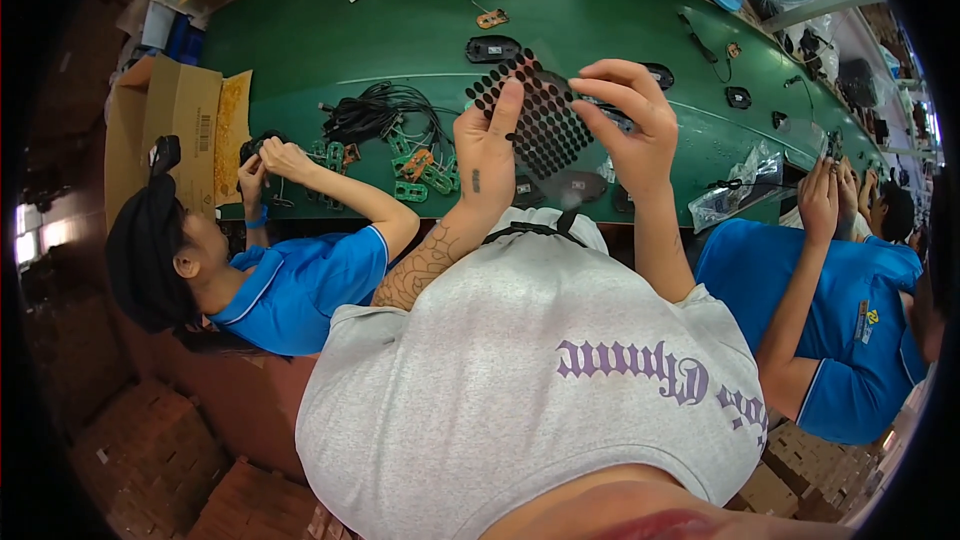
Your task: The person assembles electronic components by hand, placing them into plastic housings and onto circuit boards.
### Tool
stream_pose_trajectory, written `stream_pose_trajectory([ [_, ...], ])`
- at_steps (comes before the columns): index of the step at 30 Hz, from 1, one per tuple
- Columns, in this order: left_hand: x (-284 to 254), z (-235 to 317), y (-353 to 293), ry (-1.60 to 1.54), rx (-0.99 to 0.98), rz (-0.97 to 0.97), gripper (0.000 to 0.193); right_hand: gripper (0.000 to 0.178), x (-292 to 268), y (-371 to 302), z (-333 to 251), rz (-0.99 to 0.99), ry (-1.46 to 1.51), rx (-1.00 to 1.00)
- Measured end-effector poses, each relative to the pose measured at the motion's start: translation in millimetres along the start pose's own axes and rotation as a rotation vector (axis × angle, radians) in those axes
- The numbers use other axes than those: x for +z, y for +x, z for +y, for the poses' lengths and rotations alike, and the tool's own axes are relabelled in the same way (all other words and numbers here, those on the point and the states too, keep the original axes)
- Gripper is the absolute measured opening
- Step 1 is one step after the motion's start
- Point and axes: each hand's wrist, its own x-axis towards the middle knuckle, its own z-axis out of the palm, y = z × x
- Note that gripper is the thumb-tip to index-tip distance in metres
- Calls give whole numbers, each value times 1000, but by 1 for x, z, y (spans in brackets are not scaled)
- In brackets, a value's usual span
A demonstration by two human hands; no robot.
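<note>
The left hand (487, 145) holds one sheet (545, 125) of black round stickers, its thumb pressed on the near face; the sheet is tilted and lies between the two hands. The stickers stand in many rows, too small to count surely. The right hand (640, 130) has its thumb and forefinger brought narrow at the sheet's right edge; I cannot tell whether they pinch a sticker.

Just beyond the sheet lies one black shell (491, 48), and beyond that one tan board (492, 19) with a cable. Left of the left hand is one heap of black cables (372, 118), with several green boards (410, 190) on its near side, too tangled to count. Right of the right hand are one small black part (738, 97) and one clear bag (740, 185). Two people in blue shirts sit nearby, one (300, 285) to the left of both hands, one (850, 340) to the right.
</note>
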Motion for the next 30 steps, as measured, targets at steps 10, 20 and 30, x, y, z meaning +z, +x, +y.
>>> stream_pose_trajectory([
  [10,-4,16,-2,473,126,-77,22,22,-11,7,6,-343,-52,119],
  [20,-4,14,5,551,91,-100,21,15,-14,12,6,-409,-75,64],
  [30,-5,15,6,588,117,-109,20,13,-16,10,8,-410,-38,193],
])
